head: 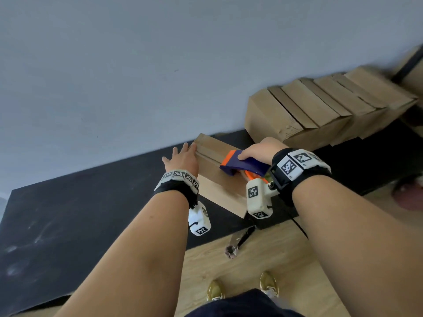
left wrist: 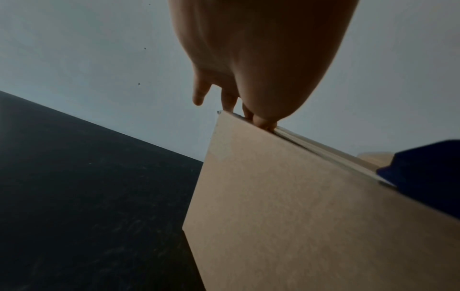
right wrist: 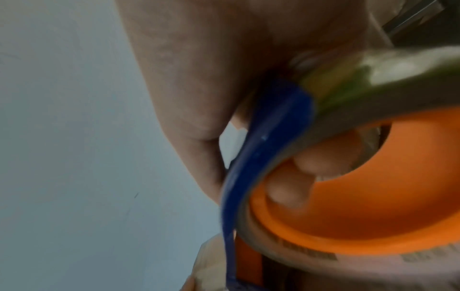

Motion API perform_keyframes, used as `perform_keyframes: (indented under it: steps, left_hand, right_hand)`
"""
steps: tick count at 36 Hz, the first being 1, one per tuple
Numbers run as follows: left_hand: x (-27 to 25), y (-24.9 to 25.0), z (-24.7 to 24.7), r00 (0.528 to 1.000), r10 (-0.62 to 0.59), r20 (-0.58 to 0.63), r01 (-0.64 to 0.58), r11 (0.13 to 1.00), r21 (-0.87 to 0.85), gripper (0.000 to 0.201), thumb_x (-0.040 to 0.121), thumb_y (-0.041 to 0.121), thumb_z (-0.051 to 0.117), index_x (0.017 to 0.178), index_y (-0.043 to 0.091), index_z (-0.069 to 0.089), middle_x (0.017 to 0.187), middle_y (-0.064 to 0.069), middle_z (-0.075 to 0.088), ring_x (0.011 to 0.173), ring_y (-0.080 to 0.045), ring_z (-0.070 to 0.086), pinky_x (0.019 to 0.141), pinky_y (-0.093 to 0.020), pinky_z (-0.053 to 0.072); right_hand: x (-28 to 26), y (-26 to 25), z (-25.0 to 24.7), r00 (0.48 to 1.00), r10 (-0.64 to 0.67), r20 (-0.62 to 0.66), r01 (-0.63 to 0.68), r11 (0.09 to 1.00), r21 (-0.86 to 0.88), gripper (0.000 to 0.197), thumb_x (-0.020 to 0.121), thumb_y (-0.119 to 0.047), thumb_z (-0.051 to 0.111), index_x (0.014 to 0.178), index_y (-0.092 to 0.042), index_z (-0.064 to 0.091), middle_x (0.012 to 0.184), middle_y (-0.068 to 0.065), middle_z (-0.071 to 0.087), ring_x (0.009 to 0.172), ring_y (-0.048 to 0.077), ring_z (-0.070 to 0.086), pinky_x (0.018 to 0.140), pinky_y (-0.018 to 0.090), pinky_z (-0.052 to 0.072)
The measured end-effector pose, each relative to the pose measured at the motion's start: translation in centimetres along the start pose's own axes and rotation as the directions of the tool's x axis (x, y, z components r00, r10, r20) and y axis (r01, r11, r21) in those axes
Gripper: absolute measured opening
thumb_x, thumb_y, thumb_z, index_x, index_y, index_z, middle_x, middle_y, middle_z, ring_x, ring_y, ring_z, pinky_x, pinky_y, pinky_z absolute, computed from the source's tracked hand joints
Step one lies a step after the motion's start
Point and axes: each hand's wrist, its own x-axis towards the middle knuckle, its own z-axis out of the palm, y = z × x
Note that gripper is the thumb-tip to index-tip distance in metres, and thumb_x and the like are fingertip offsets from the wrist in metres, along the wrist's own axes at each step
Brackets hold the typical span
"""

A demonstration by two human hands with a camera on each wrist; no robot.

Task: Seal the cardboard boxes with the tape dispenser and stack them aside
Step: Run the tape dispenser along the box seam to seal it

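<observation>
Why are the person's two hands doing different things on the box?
The left hand lies flat with straight fingers at the cardboard box's far end; the right hand curls around the blue-and-orange tape dispenser. The left hand touches cardboard directly; the right hand holds the tool on the box top. Both wear wrist bands with cameras.

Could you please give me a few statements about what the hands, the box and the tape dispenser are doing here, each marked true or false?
1. The right hand grips the tape dispenser. True.
2. The left hand holds a roll of tape. False: its straight fingers rest on the far end of the cardboard box.
3. The tape dispenser lies on the floor. False: it sits on top of the box, over the flap seam.
4. More cardboard boxes stand along the wall on the right. True.
5. The box stands on a black mat. True.
</observation>
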Motion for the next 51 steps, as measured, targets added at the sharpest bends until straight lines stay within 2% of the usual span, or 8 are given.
perform_keyframes:
  steps: [9, 13, 23, 28, 31, 39, 45, 51]
  left_hand:
    - [-1.4, 0.7, 0.7, 0.977, 0.142, -0.156, -0.138, 0.990, 0.037, 0.063, 0.090, 0.003, 0.033, 0.150, 0.021, 0.021, 0.160, -0.001, 0.009, 0.147, -0.023, 0.009, 0.115, -0.053, 0.017]
    - [-2.8, 1.9, 2.2, 0.961, 0.258, -0.101, -0.255, 0.966, 0.042, 0.045, 0.102, 0.022, 0.027, 0.147, 0.027, 0.027, 0.160, 0.004, 0.011, 0.148, -0.021, 0.007, 0.116, -0.051, 0.011]
    - [-3.2, 2.6, 2.6, 0.981, 0.194, 0.008, -0.194, 0.981, -0.008, 0.049, 0.105, 0.030, 0.017, 0.153, 0.029, 0.010, 0.161, 0.008, 0.002, 0.149, -0.018, -0.003, 0.117, -0.047, -0.003]
    - [-3.2, 2.9, 2.6, 0.984, 0.174, 0.033, -0.175, 0.985, 0.011, 0.048, 0.106, 0.029, 0.016, 0.153, 0.030, 0.009, 0.161, 0.008, 0.000, 0.148, -0.018, -0.004, 0.118, -0.048, -0.004]
    - [-3.1, 3.1, 2.5, 0.986, 0.166, 0.033, -0.166, 0.986, 0.011, 0.048, 0.106, 0.029, 0.015, 0.153, 0.030, 0.010, 0.161, 0.008, 0.000, 0.148, -0.018, -0.004, 0.118, -0.049, -0.004]
    - [-3.7, 3.3, 2.6, 0.992, 0.122, -0.041, -0.123, 0.992, -0.027, 0.047, 0.105, 0.030, 0.017, 0.153, 0.032, 0.012, 0.162, 0.005, 0.003, 0.148, -0.022, -0.004, 0.120, -0.044, -0.001]
    - [-5.9, 5.4, 3.5, 0.980, 0.009, -0.199, -0.027, 0.995, -0.091, 0.048, 0.104, 0.027, 0.022, 0.152, 0.027, 0.017, 0.162, 0.000, 0.004, 0.149, -0.021, -0.001, 0.120, -0.043, 0.004]
    - [-8.9, 7.8, 5.0, 0.970, 0.027, -0.243, -0.075, 0.979, -0.188, 0.048, 0.104, 0.027, 0.024, 0.152, 0.025, 0.021, 0.161, 0.002, 0.008, 0.148, -0.018, 0.001, 0.120, -0.041, 0.003]
  right_hand:
    - [-0.4, -0.1, 1.0, 0.999, -0.019, -0.027, 0.021, 0.998, 0.054, 0.032, 0.076, -0.040, 0.075, 0.075, -0.015, 0.054, 0.078, 0.003, 0.061, 0.074, 0.019, 0.061, 0.073, 0.032, 0.049]
    - [-0.2, -0.1, 0.9, 0.999, -0.035, -0.001, 0.035, 0.998, 0.057, 0.034, 0.075, -0.042, 0.075, 0.077, -0.016, 0.054, 0.087, 0.005, 0.064, 0.082, 0.024, 0.064, 0.080, 0.036, 0.053]
    - [-0.2, 1.2, 0.4, 0.999, -0.043, 0.024, 0.041, 0.997, 0.072, 0.039, 0.076, -0.043, 0.074, 0.091, -0.012, 0.057, 0.096, 0.007, 0.063, 0.088, 0.027, 0.064, 0.074, 0.033, 0.048]
    - [-0.5, 3.9, -0.7, 0.998, -0.021, 0.055, 0.016, 0.996, 0.092, 0.032, 0.077, -0.039, 0.075, 0.079, -0.014, 0.055, 0.088, 0.005, 0.063, 0.078, 0.021, 0.062, 0.068, 0.031, 0.047]
    - [-1.1, 6.1, -2.1, 0.997, 0.009, 0.077, -0.019, 0.993, 0.119, 0.041, 0.076, -0.039, 0.077, 0.099, -0.010, 0.059, 0.092, 0.005, 0.063, 0.079, 0.018, 0.062, 0.062, 0.028, 0.045]
    - [-2.2, 8.0, -3.0, 0.997, -0.010, 0.070, -0.001, 0.988, 0.156, 0.045, 0.078, -0.040, 0.075, 0.104, -0.008, 0.058, 0.096, 0.006, 0.065, 0.086, 0.021, 0.064, 0.076, 0.031, 0.051]
    - [-2.4, 9.0, -2.5, 0.997, -0.017, 0.075, -0.002, 0.971, 0.240, 0.040, 0.076, -0.044, 0.076, 0.088, -0.009, 0.060, 0.088, 0.008, 0.067, 0.082, 0.022, 0.067, 0.074, 0.031, 0.052]
    - [-2.3, 8.9, -1.9, 0.996, -0.003, 0.084, -0.022, 0.954, 0.300, 0.059, 0.063, -0.051, 0.079, 0.096, -0.004, 0.064, 0.092, 0.013, 0.073, 0.083, 0.029, 0.072, 0.086, 0.043, 0.058]
